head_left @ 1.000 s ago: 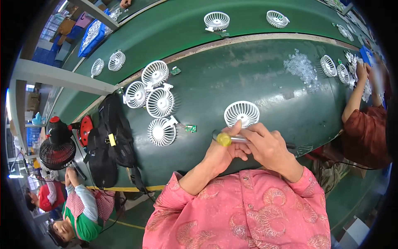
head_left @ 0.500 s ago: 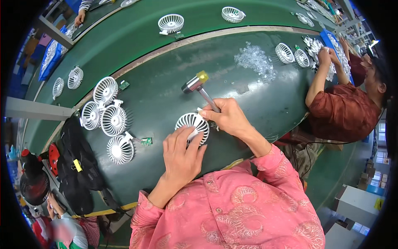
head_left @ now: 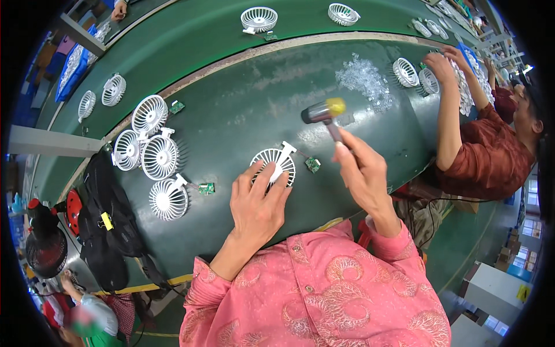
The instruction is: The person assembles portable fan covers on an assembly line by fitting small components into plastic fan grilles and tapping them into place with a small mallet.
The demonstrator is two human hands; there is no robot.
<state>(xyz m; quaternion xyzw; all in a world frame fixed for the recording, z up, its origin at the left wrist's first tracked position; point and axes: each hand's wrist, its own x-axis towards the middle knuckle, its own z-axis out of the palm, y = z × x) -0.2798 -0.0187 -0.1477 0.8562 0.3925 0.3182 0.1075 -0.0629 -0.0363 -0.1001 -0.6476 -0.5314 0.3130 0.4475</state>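
Observation:
My left hand (head_left: 257,199) rests on a white slatted fan cover (head_left: 277,157) lying on the green table, its fingers pressing the cover's face. A short white arm sticks out from the cover's far side, and a thin wire joins it to a small green circuit board (head_left: 313,165). To the right, my right hand (head_left: 364,173) is closed round the handle of a small mallet (head_left: 324,111). The mallet has a yellow face and a dark face, and its head is raised over the table, apart from the cover.
Several white fan covers (head_left: 159,157) with circuit boards stand at the left. A heap of small clear pieces (head_left: 365,81) lies at the far right, near a co-worker's arms (head_left: 451,110). Beyond runs a green conveyor belt (head_left: 196,37) carrying more covers. A black bag (head_left: 110,231) sits at left.
My right hand has moved right and away from the fan cover, taking the mallet with it. The cover's white arm and circuit board now show. My left hand stays on the cover.

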